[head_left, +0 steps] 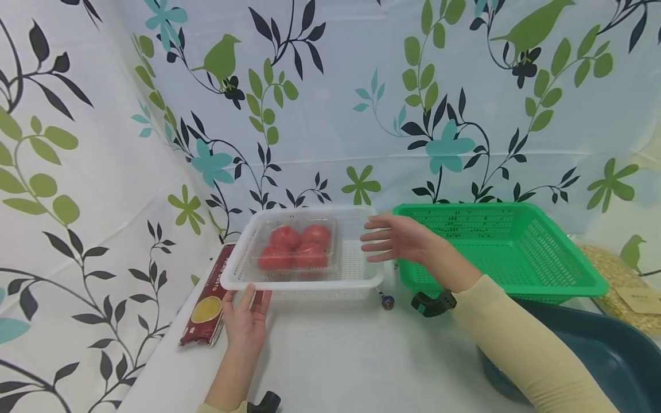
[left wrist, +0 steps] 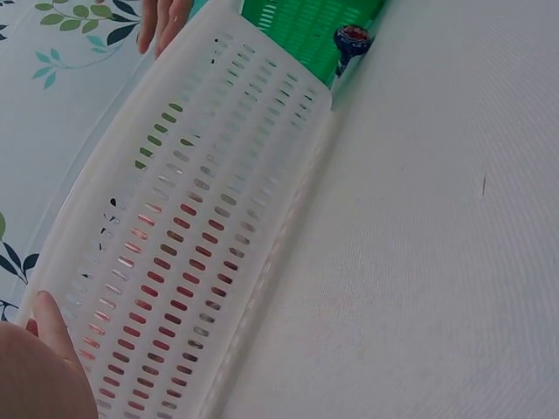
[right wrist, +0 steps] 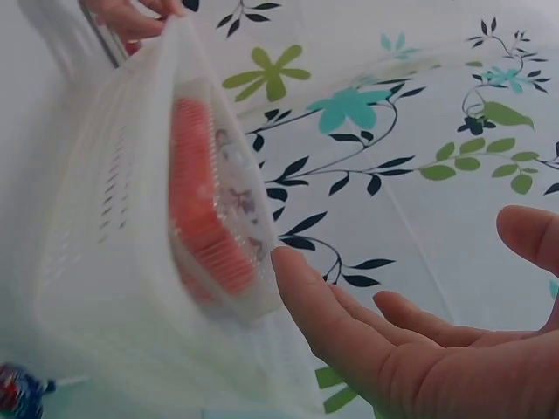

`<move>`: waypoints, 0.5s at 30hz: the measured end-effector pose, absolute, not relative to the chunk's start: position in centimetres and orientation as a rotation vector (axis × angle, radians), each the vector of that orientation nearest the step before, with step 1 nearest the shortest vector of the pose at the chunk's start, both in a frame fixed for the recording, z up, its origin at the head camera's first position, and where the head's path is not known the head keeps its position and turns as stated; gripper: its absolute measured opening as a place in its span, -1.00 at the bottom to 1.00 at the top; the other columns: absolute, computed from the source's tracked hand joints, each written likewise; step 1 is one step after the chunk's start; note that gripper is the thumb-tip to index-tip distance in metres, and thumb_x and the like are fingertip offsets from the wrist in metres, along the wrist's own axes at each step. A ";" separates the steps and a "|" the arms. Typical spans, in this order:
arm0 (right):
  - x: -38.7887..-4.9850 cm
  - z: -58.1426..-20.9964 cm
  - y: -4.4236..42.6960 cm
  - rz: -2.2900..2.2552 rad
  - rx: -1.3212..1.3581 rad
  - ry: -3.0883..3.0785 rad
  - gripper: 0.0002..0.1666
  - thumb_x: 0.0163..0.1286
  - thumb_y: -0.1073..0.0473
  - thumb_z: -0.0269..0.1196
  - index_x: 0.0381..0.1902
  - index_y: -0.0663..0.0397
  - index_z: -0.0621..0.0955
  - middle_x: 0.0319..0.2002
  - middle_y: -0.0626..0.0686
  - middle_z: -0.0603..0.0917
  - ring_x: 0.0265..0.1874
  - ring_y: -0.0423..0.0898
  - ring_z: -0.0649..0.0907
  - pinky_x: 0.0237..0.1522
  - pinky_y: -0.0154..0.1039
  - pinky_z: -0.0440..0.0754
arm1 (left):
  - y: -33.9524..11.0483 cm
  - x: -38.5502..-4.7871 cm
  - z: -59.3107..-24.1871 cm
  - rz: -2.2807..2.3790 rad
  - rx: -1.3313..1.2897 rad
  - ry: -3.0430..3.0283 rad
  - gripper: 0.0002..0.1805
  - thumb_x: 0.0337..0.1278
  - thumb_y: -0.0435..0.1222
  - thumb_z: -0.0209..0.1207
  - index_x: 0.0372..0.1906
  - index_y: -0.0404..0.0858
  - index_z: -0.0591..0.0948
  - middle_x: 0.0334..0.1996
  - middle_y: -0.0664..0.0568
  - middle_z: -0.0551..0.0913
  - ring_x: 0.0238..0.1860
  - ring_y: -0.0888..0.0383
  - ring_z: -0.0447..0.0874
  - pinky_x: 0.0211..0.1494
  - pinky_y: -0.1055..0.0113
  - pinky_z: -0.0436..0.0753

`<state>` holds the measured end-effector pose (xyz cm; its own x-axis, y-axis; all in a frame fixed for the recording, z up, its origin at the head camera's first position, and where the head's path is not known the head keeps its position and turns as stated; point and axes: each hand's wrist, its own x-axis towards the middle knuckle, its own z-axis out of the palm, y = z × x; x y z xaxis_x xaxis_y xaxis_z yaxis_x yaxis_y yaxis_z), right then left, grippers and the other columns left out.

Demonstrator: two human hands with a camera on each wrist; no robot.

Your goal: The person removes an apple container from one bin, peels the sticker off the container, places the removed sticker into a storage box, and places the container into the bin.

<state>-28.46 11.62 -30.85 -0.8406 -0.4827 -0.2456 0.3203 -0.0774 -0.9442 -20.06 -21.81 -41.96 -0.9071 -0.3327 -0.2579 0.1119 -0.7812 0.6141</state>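
A white perforated plastic basket (head_left: 304,285) stands at the back of the table, holding a clear plastic box (head_left: 333,246) with several round red fruits (head_left: 294,246) inside. At the basket's near left rim, my left hand (head_left: 245,324) pinches the edge, with a digit on the outer wall in the left wrist view. By the basket's right end, my right hand (head_left: 397,238) is raised with its fingers extended and spread, holding nothing. A wrapped lollipop (head_left: 387,301) lies under the basket's near right corner.
To the right stands a green perforated basket (head_left: 465,258). A dark blue basin (head_left: 594,338) sits in front of it, beside a bag of yellow grains (head_left: 625,281). Left of the white basket lies a dark red packet (head_left: 209,307). Patterned cloth (head_left: 320,115) hangs behind.
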 end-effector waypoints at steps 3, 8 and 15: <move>-27.8 -31.4 12.9 -1.966 -0.187 1.675 -0.33 0.62 0.04 -0.02 0.48 0.34 0.18 0.47 0.40 0.22 0.39 0.35 0.34 0.24 0.20 0.52 | -21.8 -20.0 -41.9 -2.704 0.536 -0.904 -0.35 0.45 -0.35 0.11 0.44 0.14 0.12 0.53 0.06 0.15 0.47 -0.02 0.28 0.16 0.24 0.64; -26.8 -31.8 14.7 -1.972 -0.197 1.670 -0.42 0.63 0.08 -0.04 0.42 0.32 0.23 0.46 0.42 0.21 0.39 0.36 0.33 0.25 0.16 0.53 | -21.9 -19.9 -41.6 -2.688 0.560 -0.923 -0.35 0.44 -0.34 0.14 0.43 0.11 0.13 0.52 0.05 0.17 0.45 -0.01 0.32 0.15 0.23 0.65; -25.1 -32.5 17.1 -1.992 -0.201 1.655 -0.40 0.62 0.08 -0.03 0.44 0.33 0.24 0.48 0.44 0.17 0.39 0.35 0.34 0.28 0.13 0.52 | -22.2 -19.1 -41.9 -2.710 0.590 -0.987 -0.50 0.43 -0.27 0.18 0.29 0.02 0.22 0.34 0.02 0.31 0.27 0.07 0.49 0.20 0.21 0.63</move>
